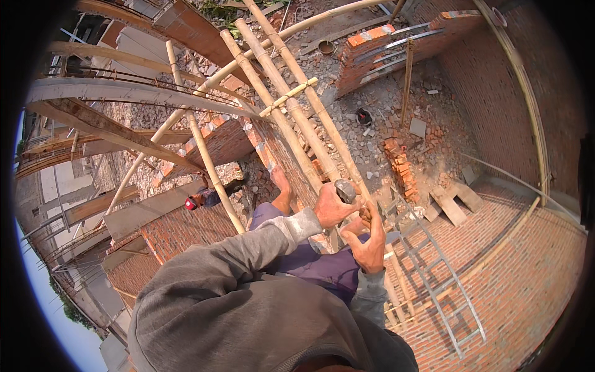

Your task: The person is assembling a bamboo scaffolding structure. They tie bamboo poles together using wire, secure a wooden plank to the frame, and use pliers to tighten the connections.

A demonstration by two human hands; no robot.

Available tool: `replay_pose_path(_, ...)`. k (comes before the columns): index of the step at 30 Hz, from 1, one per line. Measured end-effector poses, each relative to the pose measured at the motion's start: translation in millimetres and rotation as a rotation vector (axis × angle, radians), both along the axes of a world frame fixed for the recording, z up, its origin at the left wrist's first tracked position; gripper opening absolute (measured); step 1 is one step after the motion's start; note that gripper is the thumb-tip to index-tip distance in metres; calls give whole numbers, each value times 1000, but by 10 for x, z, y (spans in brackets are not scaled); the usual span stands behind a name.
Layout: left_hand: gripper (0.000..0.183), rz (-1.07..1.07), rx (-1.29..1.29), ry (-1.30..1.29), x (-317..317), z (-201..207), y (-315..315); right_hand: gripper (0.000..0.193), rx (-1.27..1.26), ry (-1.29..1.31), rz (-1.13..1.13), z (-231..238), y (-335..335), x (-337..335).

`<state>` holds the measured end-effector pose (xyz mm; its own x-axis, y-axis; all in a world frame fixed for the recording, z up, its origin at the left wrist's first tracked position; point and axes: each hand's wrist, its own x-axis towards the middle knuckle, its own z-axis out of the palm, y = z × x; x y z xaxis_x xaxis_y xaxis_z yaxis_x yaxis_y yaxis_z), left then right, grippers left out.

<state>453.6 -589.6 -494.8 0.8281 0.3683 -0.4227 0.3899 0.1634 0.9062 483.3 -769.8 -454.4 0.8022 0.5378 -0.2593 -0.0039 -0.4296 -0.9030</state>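
Note:
My left hand (pixel 331 208) is closed on a small rounded grey object (pixel 345 191) that looks like metal; its exact kind does not show. Close beside it, my right hand (pixel 368 239) is raised with thumb and fingers bent together in a pinch. Whatever may be between those fingers is too small to make out. Both hands are in front of my lap, above the top of a narrow brick wall (pixel 290 180). Dark purple trousers cover my legs (pixel 316 266), and one bare lower leg (pixel 282 191) lies against the wall.
Bamboo poles (pixel 291 111) run along the wall, with a tied crosspiece (pixel 289 97). Far below are rubble, stacked bricks (pixel 401 168) and a black bucket (pixel 364 117). A metal ladder (pixel 441 279) leans at right. A person in a red cap (pixel 191 203) is below left.

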Motion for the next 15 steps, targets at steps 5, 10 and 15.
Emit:
replay_pose_path(5,19,616,-821,-12,-703,787,721,33,-145,226,456,116,661,-386)
replay_pose_path(10,34,635,-721,-215,-1311,1493,1457,25,-83,415,676,780,1633,-422)
replay_pose_path(15,81,919,537,-529,-2077,3003,2856,46,189,363,808,1983,2389,-463)
